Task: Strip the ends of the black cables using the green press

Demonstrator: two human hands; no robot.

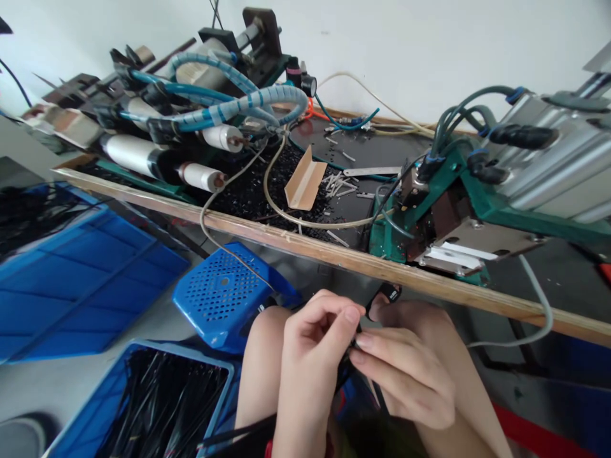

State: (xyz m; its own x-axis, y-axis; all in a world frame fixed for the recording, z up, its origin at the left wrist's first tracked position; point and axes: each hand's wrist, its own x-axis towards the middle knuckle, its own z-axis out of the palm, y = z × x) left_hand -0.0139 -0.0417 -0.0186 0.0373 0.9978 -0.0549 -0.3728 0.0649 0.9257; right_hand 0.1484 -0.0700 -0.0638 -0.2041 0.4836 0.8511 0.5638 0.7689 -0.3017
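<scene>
My left hand (319, 340) is raised above my lap, its thumb and index finger pinched together on a thin black cable (344, 370). Close against it, my right hand (405, 375) has its fingertips closed on the same dark strand, just below the left thumb. The cable's tip is mostly covered by my fingers, and I cannot make out its end. More black strands hang down between my hands and across my left forearm.
A wooden-edged workbench (286, 240) crosses in front, carrying a pneumatic machine (443, 222) at right and another with blue hoses (238, 108) at left. A folded cardboard piece (308, 181) lies among black scraps. A blue stool (219, 292) and a blue crate (224, 366) of black cables stand at left.
</scene>
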